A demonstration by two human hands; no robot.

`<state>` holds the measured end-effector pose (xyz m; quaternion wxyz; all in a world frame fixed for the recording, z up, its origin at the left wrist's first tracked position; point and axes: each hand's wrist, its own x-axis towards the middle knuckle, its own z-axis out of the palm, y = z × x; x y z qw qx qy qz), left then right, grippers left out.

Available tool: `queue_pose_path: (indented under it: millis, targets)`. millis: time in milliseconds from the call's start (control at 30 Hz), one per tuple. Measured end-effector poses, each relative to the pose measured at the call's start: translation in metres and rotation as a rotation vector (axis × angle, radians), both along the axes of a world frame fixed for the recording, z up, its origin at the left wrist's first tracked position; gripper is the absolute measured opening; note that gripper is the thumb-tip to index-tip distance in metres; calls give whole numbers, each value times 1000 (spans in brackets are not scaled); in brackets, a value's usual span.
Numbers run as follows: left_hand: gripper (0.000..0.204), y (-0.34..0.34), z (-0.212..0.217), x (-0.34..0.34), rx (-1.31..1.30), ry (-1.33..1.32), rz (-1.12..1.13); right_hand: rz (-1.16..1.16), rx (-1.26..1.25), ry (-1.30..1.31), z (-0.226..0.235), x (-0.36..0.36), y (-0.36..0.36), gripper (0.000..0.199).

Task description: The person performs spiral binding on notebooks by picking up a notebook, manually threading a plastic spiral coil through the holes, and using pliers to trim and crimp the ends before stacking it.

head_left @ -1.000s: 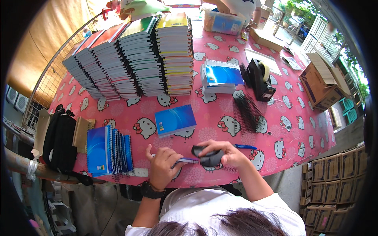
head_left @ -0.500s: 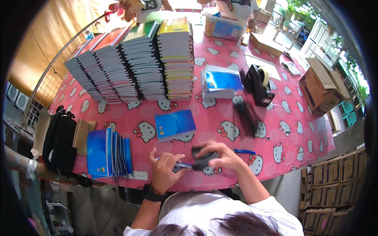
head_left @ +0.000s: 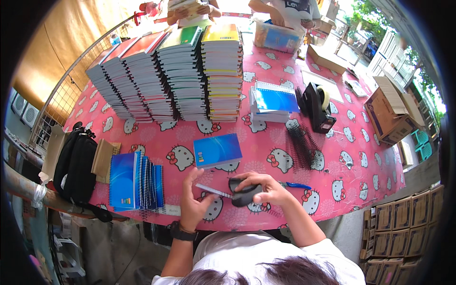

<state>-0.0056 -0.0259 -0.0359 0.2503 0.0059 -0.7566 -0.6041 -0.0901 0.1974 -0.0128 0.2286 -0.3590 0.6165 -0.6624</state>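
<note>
In my right hand (head_left: 263,186) is a chunky black hand tool (head_left: 241,195); its exact kind cannot be made out. A thin white strip (head_left: 213,190) runs from the tool's left end toward my left hand. My left hand (head_left: 192,203), with a dark band on the wrist, has thumb and fingers spread around the strip's free end, not closed on it. Just beyond both hands lies a blue-covered notebook (head_left: 218,149) with a white page block. Left of my left hand is a pile of blue spiral notebooks (head_left: 125,183).
Tall notebook stacks (head_left: 222,71) stand at the far left. Further right are more blue notebooks (head_left: 273,99), black binding coils (head_left: 303,145), a tape dispenser (head_left: 317,107), a blue pen (head_left: 297,185) and a cardboard box (head_left: 389,114). A black bag (head_left: 78,164) sits left. Two people work across the table.
My left hand has opened from its hold on the strip and shifted slightly left. The right hand keeps the black tool in nearly the same place. The view has shifted slightly.
</note>
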Motion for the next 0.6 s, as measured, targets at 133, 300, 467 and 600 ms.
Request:
queue_pose_path:
  millis: [133,300,467,600]
  targets:
    - [58,-9,-19,0,544,-148,-279,-72,378,85,-3,-3,-7,61]
    - [36,-5,-25,3,569,-248,-198,-19,39,-3,4,9,-8,56]
    - [31,-2,-21,1,521,-248,-151,-199,282,160,1,-7,-11,53]
    - [31,0,-25,-3,499,-310,-154,-199,357,38,2,-6,-18,45]
